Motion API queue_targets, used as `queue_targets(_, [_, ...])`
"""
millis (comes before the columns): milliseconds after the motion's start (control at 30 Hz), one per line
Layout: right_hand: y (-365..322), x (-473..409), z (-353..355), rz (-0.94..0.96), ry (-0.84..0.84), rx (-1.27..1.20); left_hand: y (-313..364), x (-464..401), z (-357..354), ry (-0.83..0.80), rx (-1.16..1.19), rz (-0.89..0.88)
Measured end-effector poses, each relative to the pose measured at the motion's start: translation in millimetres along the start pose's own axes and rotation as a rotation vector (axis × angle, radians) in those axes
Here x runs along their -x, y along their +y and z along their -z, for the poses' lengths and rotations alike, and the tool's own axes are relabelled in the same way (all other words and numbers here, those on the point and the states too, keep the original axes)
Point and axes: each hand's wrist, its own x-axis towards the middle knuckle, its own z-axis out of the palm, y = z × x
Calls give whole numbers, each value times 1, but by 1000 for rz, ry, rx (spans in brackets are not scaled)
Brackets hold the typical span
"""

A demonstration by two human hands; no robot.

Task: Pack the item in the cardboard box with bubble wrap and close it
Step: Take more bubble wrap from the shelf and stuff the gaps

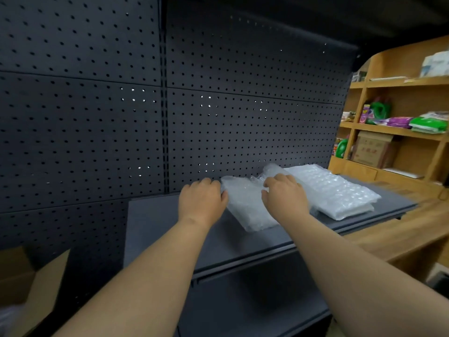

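Bubble wrap sheet (245,205) on the shelf (155,222), long axis toward the pegboard (97,117); left hand (201,200) and right hand (284,195) each pinch an edge. Bubble wrap stack (340,190) lies beside.

A dark grey metal shelf (170,229) juts out from a black pegboard back panel (97,117). Directly on it lie two things: a loose bubble wrap sheet (245,207), and just right of that sheet, touching its upper end, a flat stack of bubble wrap (340,190) near the shelf's right end.
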Motion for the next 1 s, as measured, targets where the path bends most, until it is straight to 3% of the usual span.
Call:
queue_targets(300, [71, -56, -10, -109, -22, -53, 34, -41, -30, -20, -48, 47])
queue_targets(567, [90, -87, -29, -389, -429, -183, 38, -65, -51, -26, -53, 40])
queue_targets(767, [77, -99, -32, -356, -521, -376, 36, -74, -61, -21, -33, 36])
queue_targets(1000, [79, -99, -44, -409, -554, -247, 30, -76, -65, 17, 8, 20])
